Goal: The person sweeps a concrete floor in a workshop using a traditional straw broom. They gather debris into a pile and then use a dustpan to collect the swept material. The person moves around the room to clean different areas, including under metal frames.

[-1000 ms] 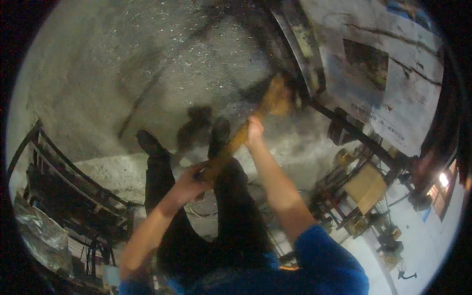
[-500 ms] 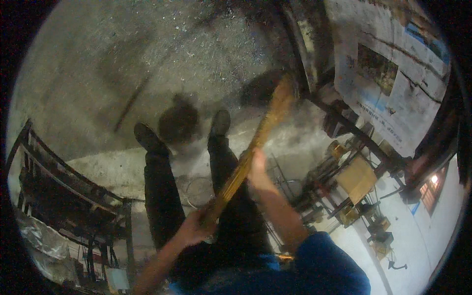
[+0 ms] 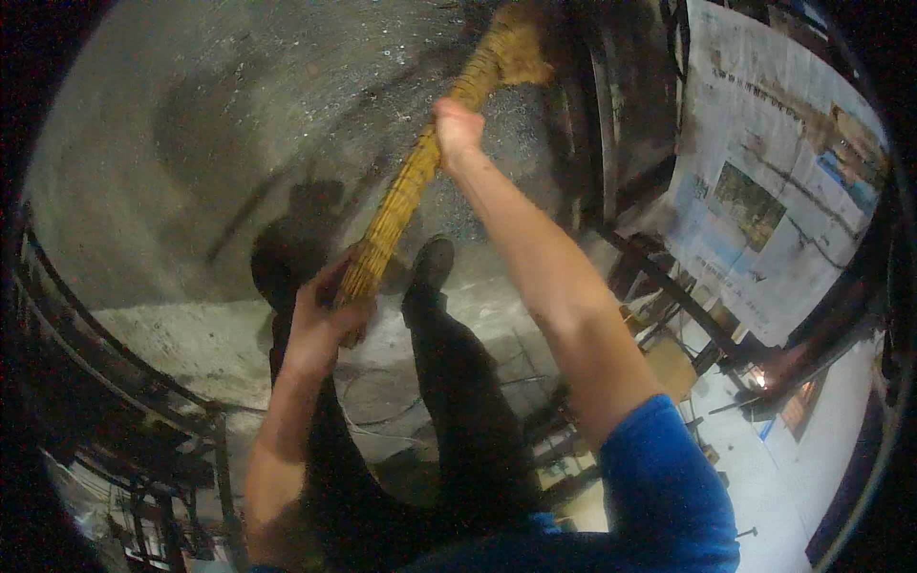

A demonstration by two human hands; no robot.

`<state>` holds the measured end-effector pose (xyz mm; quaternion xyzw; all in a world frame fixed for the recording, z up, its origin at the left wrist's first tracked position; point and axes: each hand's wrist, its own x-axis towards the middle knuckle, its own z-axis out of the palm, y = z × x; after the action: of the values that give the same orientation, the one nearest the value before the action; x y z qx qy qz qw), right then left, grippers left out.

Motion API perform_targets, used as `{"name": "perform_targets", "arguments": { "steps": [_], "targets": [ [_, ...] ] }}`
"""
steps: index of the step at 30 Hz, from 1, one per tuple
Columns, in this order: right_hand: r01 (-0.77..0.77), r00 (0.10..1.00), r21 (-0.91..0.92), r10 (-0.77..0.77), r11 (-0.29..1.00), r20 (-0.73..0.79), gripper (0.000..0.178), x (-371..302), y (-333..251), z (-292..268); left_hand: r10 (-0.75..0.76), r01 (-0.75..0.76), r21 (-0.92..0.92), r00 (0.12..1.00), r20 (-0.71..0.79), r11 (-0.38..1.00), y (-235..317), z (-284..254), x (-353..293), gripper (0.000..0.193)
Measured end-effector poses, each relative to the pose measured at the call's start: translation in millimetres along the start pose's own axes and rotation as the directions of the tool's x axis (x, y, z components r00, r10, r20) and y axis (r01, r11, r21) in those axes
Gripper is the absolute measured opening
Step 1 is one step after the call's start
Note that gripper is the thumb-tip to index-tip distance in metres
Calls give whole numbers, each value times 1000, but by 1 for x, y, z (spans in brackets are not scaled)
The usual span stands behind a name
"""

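A straw broom [image 3: 401, 196], its yellow stalks bound at intervals, slants across the view from lower left to upper right. My left hand [image 3: 323, 320] is wrapped around its lower end. Further up, close to the flared bristle end, my right hand [image 3: 460, 132] grips the broom too. That frayed end reaches over the grey speckled floor [image 3: 287, 105], near dark upright frame pieces. Whether the bristles touch the floor I cannot tell.
Dark metal rails [image 3: 119, 334] curve along the left. To the right hangs a large stained sheet [image 3: 735, 124] with pictures, beside dark bars. Thin wires [image 3: 382, 420] lie near my legs. My shoe [image 3: 433, 263] stands on the floor. A small bright light [image 3: 759, 379] shows lower right.
Both hands have moved up and away from my body with the broom, and its bristle end has shifted to the top of the view. My arms are more stretched out.
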<state>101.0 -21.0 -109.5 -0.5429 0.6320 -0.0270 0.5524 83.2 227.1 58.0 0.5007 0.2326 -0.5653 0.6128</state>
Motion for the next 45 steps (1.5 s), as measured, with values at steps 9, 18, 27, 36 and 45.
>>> {"name": "perform_targets", "arguments": {
  "steps": [9, 18, 27, 36, 45],
  "targets": [
    [-23, 957, 85, -3, 996, 290, 23, -178, -4, 13, 4, -1, 17, 986, -166, 1000, -48, -10, -150, 54],
    [-287, 957, 226, 270, 931, 101, 16, -162, 3, -82, -215, 192, 188, 970, 111, 963, 10, 5, -132, 57],
    [-227, 933, 459, 327, 859, -150, 21, 16, -20, -28, -66, -49, 397, 960, 271, 917, 104, -14, 73, 54],
    [-27, 999, 303, 33, 952, -14, 27, 67, -79, 103, 125, -131, 72, 988, 86, 989, 109, -59, 100, 56],
    [87, 975, -3, -85, 996, 206, 19, 29, -87, 82, 166, -191, -242, 979, -117, 951, 30, 10, 46, 54]
  ]
}}
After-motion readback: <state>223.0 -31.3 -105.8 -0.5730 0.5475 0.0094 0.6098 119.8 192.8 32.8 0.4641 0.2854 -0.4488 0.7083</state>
